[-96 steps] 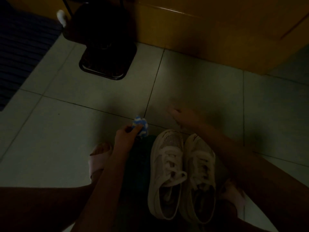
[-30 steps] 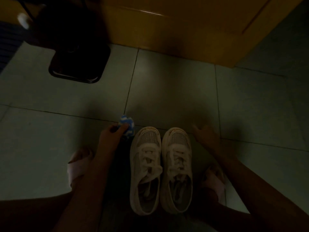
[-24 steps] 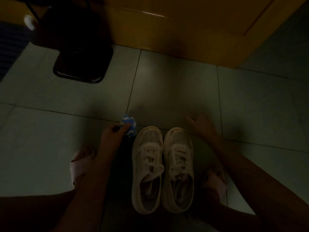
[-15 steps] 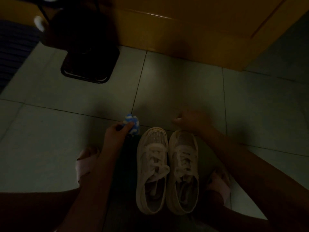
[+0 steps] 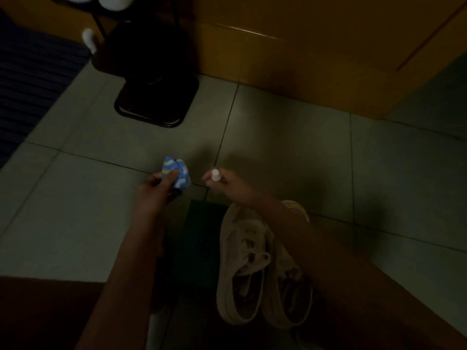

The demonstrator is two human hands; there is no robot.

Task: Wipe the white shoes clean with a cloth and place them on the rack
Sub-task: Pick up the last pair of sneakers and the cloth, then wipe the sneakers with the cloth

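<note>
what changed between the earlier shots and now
The right hand, empty and open by the shoe toes before, now pinches a small white object in its fingers, raised ahead of the white shoes. I cannot tell what it is. The left hand still grips the blue-and-white cloth, and the shoes still sit side by side on the floor.

Left hand grips a blue cloth; right hand pinches what may be a small white cap.
</note>
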